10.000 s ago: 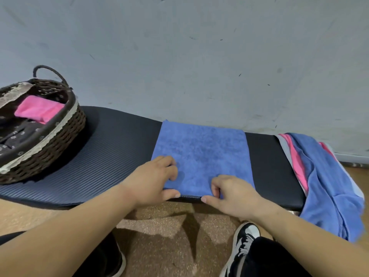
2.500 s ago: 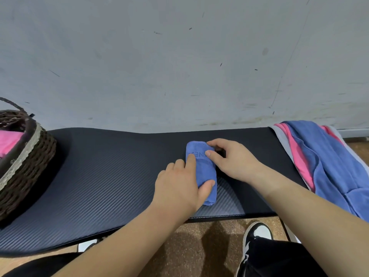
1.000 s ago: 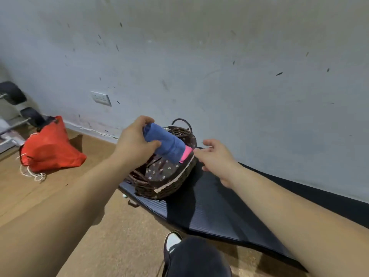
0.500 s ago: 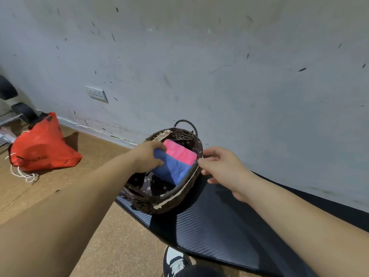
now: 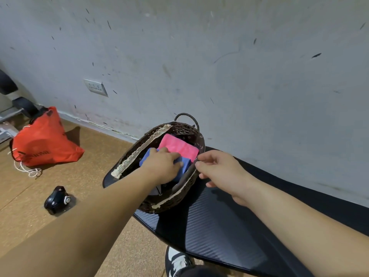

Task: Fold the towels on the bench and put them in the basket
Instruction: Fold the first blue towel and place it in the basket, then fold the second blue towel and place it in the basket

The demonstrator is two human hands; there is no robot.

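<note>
left hand presses blue towel into the basket

left hand (image 5: 162,164) reaches in from the lower left, forearm crossing the near rim of the basket (image 5: 169,198), and lies palm down on the folded blue towel (image 5: 185,164) inside. its fingers are spread flat over the cloth rather than curled round it, so it presses more than it grips; whether the thumb is tucked under the towel i cannot tell. right hand (image 5: 221,170) hovers just beside the basket's right rim, fingers loosely bent, fingertips at or nearly at the lace trim, holding nothing. nearest the camera, a black-and-white shoe (image 5: 176,261) shows below the edge of the surface (image 5: 215,228), a dark ribbed pad on which the basket stands at its left end. the blue towel sits in the middle of the basket, touching the folded pink towel (image 5: 177,146) that lies just behind it, toward the wall. the basket is dark wicker with a flowered lining and a loop handle at the far end. on the floor (image 5: 24,198) to the left lies a small black object (image 5: 57,199), and farther back an orange drawstring bag (image 5: 43,139) slumps near the wall (image 5: 219,66). a wall socket (image 5: 95,87) is set low in the scuffed grey wall.
</note>
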